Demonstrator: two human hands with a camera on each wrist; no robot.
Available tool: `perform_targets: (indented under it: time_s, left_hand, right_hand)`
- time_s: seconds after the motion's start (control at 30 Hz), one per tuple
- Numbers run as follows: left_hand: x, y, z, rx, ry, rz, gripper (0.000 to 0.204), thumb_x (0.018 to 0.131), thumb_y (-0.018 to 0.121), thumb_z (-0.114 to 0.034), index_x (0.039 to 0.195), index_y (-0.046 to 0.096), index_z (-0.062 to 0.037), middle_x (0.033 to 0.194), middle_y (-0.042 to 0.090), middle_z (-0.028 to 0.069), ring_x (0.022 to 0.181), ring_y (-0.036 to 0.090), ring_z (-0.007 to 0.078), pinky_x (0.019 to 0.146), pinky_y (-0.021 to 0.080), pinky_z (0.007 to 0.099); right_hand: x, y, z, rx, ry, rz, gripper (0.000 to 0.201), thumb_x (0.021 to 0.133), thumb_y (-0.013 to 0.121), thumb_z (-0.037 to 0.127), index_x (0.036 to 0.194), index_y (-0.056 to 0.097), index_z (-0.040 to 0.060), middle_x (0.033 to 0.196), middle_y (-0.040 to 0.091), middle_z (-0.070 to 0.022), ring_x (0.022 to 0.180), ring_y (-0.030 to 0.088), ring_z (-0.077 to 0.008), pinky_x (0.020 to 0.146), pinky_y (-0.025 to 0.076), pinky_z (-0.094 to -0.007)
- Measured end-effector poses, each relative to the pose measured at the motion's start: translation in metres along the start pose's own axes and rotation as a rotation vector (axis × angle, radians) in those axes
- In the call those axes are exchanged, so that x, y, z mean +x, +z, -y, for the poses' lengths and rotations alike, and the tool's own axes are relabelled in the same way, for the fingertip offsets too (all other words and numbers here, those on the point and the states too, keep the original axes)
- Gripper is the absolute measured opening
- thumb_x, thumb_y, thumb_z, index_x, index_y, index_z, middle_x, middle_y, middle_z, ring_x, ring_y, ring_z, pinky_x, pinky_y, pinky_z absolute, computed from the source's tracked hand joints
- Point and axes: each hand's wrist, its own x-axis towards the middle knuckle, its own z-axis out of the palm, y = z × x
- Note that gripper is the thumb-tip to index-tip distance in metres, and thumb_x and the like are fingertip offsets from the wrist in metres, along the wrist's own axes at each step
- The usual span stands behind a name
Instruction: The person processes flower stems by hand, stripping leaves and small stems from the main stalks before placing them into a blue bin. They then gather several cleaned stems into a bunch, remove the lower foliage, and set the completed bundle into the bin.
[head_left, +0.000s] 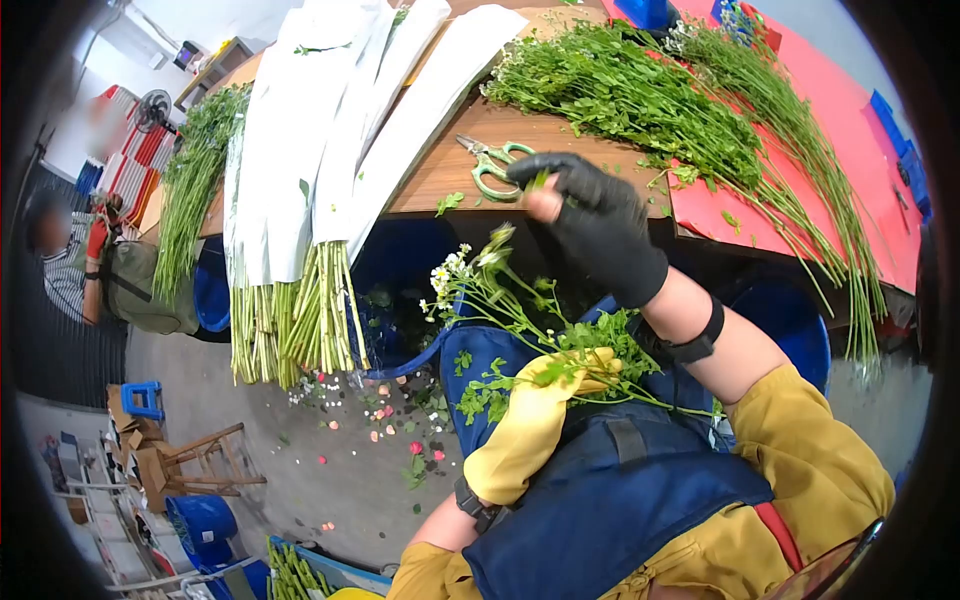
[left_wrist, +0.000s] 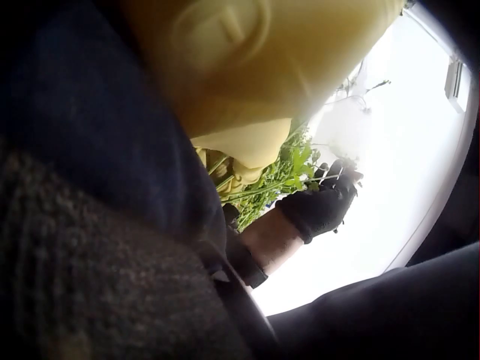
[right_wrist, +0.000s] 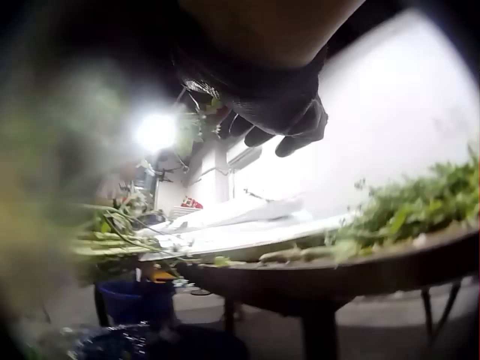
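Note:
My left hand (head_left: 540, 410), in a yellow glove, grips several leafy green stems with small white daisy-like flowers (head_left: 447, 275) across my lap. The flowering tops lean up toward the table, and the cut ends point right. Above them, my right hand (head_left: 600, 225) wears a black glove with the thumb tip bare. Its fingers are curled, with a bit of green leaf (head_left: 538, 181) pinched at the thumb. In the left wrist view, the right hand (left_wrist: 322, 206) is beyond the leaves. Scissors with green handles (head_left: 492, 165) lie on the table just left of the right hand.
White paper-wrapped bundles (head_left: 300, 140) overhang the wooden table (head_left: 430, 175), stems outward. Loose greenery (head_left: 640, 100) is heaped at right, partly over a red sheet (head_left: 850, 150). Blue buckets (head_left: 400, 300) stand below. Petals litter the floor (head_left: 350, 480). Another person (head_left: 75, 250) is at far left.

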Motion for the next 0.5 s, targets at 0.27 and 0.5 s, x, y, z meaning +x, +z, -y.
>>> perform_targets:
  time_s: [0.27, 0.5]
  left_hand:
    - [-0.004, 0.004, -0.010, 0.080, 0.009, 0.030, 0.032, 0.109, 0.048, -0.008, 0.133, 0.063, 0.0079, 0.123, 0.074, 0.0165, 0.113, 0.071, 0.0228, 0.103, 0.054, 0.0348]
    - [0.000, 0.009, -0.013, 0.182, 0.007, 0.078, 0.032, 0.111, 0.045, -0.010, 0.132, 0.062, 0.0087, 0.121, 0.074, 0.0176, 0.112, 0.072, 0.0243, 0.102, 0.054, 0.0359]
  right_hand:
    - [-0.006, -0.054, -0.014, -0.089, 0.173, 0.460, 0.036, 0.084, 0.072, 0.006, 0.120, 0.073, 0.0047, 0.132, 0.066, -0.0156, 0.126, 0.062, -0.0258, 0.106, 0.049, -0.0393]
    - [-0.033, -0.054, 0.000, 0.113, 0.233, 0.795, 0.039, 0.083, 0.075, 0.006, 0.122, 0.074, 0.0081, 0.147, 0.059, -0.0170, 0.123, 0.064, -0.0250, 0.103, 0.051, -0.0392]
